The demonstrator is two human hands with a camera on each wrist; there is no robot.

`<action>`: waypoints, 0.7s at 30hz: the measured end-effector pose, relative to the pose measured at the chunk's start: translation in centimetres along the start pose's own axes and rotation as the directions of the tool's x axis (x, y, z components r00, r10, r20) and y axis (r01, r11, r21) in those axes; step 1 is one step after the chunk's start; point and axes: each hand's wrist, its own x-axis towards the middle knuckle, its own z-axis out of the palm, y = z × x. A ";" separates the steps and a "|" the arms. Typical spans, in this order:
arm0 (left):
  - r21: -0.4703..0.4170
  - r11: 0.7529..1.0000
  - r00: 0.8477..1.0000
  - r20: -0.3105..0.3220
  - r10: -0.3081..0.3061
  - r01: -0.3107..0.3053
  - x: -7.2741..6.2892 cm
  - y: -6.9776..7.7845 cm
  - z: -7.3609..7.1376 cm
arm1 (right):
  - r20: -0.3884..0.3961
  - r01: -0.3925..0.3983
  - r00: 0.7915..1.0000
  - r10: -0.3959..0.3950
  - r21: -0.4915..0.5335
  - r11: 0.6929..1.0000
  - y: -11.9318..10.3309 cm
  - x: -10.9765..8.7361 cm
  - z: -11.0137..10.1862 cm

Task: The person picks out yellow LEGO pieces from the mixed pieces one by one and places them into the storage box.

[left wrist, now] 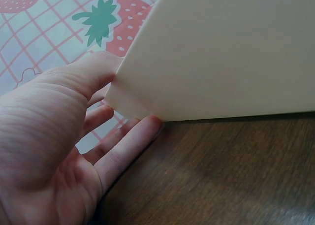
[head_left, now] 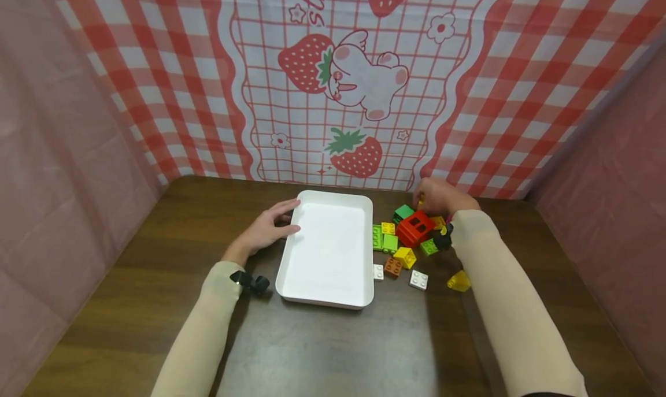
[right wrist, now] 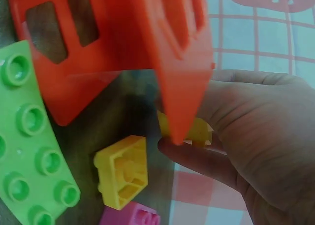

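Note:
An oblong white tray (head_left: pixel 333 302) lies on the table, with nothing in it. My left hand (head_left: pixel 265 229) grips its left wall near the far corner; in the left wrist view, the tray wall (left wrist: pixel 221 52) runs between the fingers. Beyond the brick pile, my right hand (head_left: pixel 442 196) pinches a small yellow brick (right wrist: pixel 197 130) between thumb and fingers. Part of that brick is hidden behind a red toy piece with window openings (head_left: pixel 415 228). Below the fingers in the right wrist view lie another yellow brick (right wrist: pixel 123 173) and a pink brick (right wrist: pixel 130 215).
Right of the tray are lime green bricks (head_left: pixel 390 244), a dark green brick (head_left: pixel 403 213), a brown brick (head_left: pixel 392 267) and a white brick (head_left: pixel 418 279). A yellow piece (head_left: pixel 459 281) lies beside my right sleeve. A strawberry-patterned cloth (head_left: pixel 359 119) hangs along the table's far edge.

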 end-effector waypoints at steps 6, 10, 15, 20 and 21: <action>0.006 1.000 1.000 -0.004 0.003 -0.003 -0.1 0.1 0.0 | -0.029 0.045 0.999 -0.046 -0.033 0.998 0.1 -0.3 -1.1; -0.002 1.000 1.000 0.000 0.008 -0.008 0.0 0.0 0.2 | -0.059 0.060 0.996 -0.065 -0.078 0.995 0.2 -0.5 -1.9; -0.001 1.000 1.000 -0.005 0.013 -0.013 -0.1 0.1 0.1 | -0.096 0.046 0.994 -0.055 -0.085 0.995 0.3 -0.3 -2.9; 0.010 1.000 1.000 -0.006 0.011 -0.011 -0.2 0.2 0.1 | -0.107 0.010 0.994 -0.017 -0.061 0.998 -0.1 -0.4 -4.2; 0.011 1.000 1.000 -0.007 0.010 -0.010 -0.2 0.2 0.1 | -0.104 -0.002 0.995 -0.003 -0.053 0.999 -0.3 -0.6 -4.5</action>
